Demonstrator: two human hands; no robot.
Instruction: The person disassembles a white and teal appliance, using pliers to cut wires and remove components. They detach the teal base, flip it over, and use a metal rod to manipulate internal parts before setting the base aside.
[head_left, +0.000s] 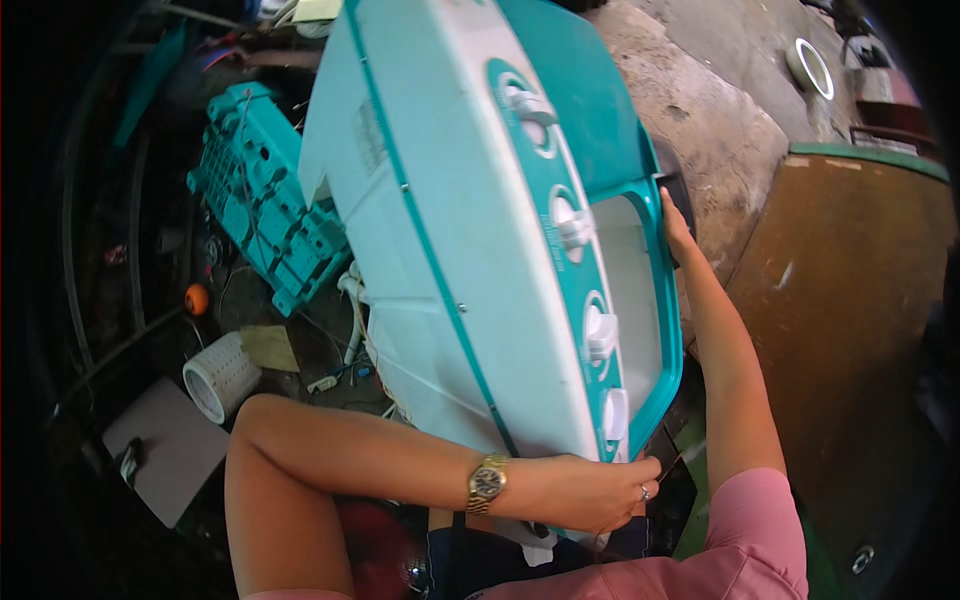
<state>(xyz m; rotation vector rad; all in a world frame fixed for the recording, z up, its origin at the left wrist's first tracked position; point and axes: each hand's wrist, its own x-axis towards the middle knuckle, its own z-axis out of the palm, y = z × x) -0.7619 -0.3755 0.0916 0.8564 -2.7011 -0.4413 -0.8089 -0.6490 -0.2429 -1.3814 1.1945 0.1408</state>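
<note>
Bearing four knobs [601, 335], one washing machine [465, 220]; left hand [597, 492], right hand [676, 232] at edges

Washing machine [465, 250] before left hand [595, 492], control knobs [602, 335] ahead of same hand. Right hand [677, 228] at tub rim [673, 340], wooden board [850, 310] to its right. Left of both hands: spin basket [225, 372], plastic base [262, 200] farther ahead.

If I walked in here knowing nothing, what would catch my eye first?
Probably the big white-and-teal washing machine filling the middle, its white knobs in a row along the teal strip. Next, the person's left hand at its near end, with a gold watch on the wrist, and the right hand at its right side. A teal plastic part lies to the left.
</note>
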